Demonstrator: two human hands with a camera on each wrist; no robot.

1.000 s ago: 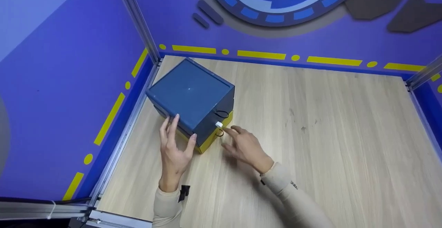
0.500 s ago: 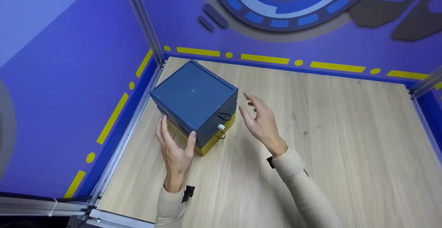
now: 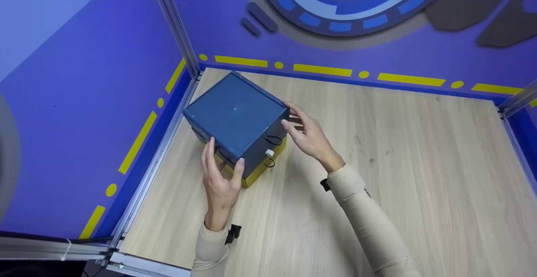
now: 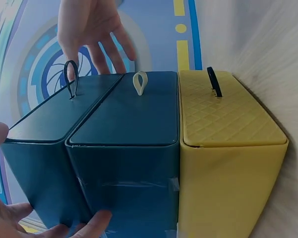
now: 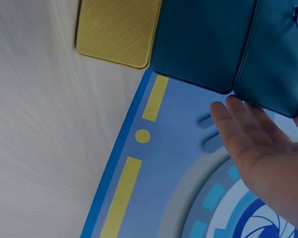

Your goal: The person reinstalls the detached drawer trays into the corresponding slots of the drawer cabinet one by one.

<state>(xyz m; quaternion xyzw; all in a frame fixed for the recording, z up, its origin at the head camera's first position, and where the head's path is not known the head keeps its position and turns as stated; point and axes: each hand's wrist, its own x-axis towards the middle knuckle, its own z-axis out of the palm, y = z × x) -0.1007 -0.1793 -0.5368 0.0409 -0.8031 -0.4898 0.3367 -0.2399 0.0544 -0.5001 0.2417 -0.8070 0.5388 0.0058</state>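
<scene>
Two dark blue boxes, the top one [image 3: 235, 113] and the middle one [image 4: 124, 119], are stacked on a yellow box [image 4: 228, 119] with a quilted front. Loop pulls stand out from their fronts: a black loop [image 4: 215, 82] on the yellow box, a pale loop [image 4: 143, 82] on the middle box and another black one on the top box. My left hand [image 3: 220, 184] spans the stack's near corner, long fingers against the left side and thumb at the front edge. At the right corner is my right hand [image 3: 312, 138], fingers extended along the side and thumb at the front edge.
The stack stands at the left of a wood-grain table [image 3: 398, 176]. Purple-blue panels [image 3: 105, 79] with yellow dashes rise at the left and back, joined by a metal corner post [image 3: 174, 25].
My right hand has left the loop pulls at the front, swung out to the right, and come in against the right corner. The left hand has stayed at the near corner, shifting slightly.
</scene>
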